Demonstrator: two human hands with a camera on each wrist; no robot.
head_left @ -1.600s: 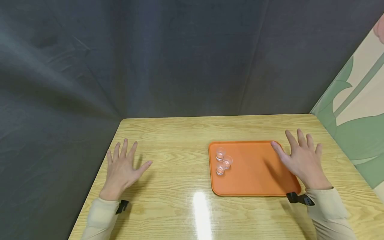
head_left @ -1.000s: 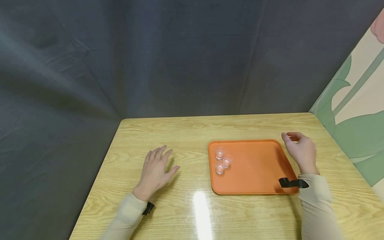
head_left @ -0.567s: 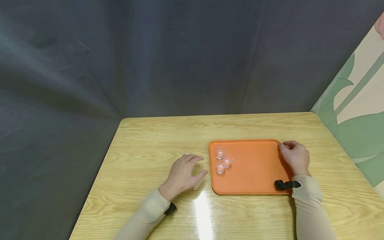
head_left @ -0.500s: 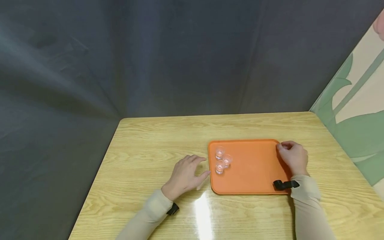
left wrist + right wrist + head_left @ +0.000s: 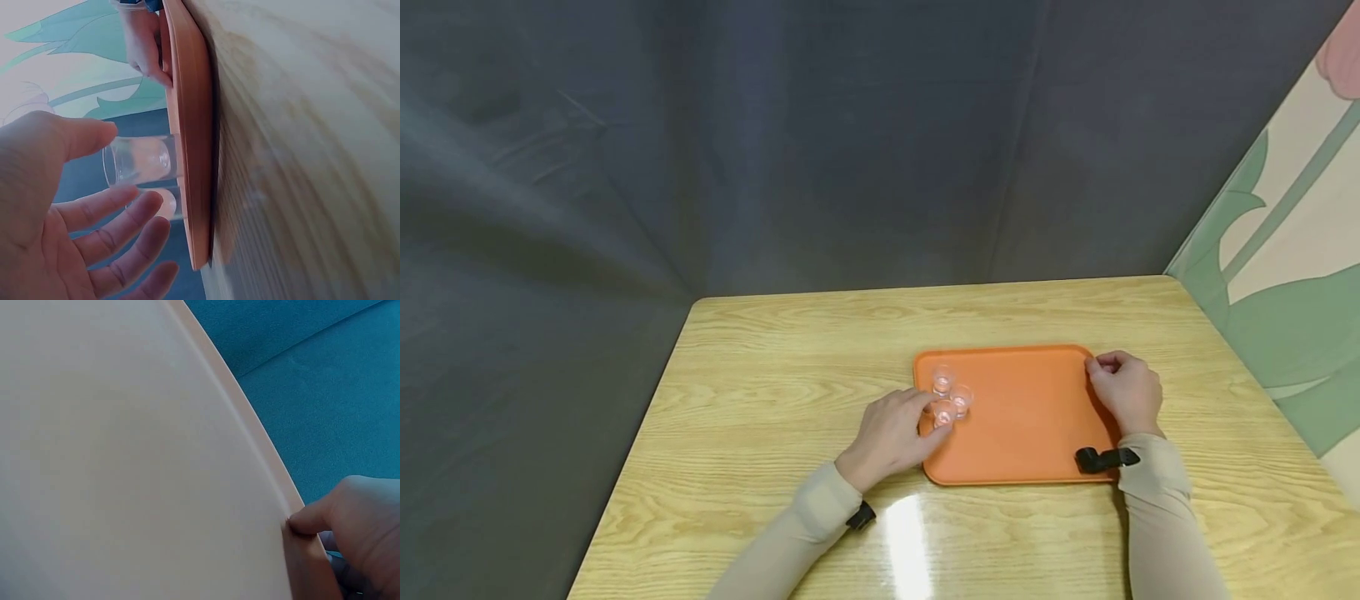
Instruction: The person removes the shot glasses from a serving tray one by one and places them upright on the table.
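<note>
An orange tray lies on the table, with three small clear glasses near its left end: a front one, a back one and one further right. Over the tray's left rim reaches my left hand, thumb and forefinger spread on either side of the front glass. In the left wrist view that glass stands upright between the thumb and the loosely bent fingers. My right hand pinches the tray's right rim near the back corner; the right wrist view shows its thumb on the rim.
The wood-grain table extends around the tray, with a bright glare patch in front. A dark curtain hangs behind and to the left. At right is a wall panel with a leaf pattern.
My left hand has moved right from the table's left side to the front glass. My right hand has come down to the tray's right rim and pinches it. Tray and glasses stay put.
</note>
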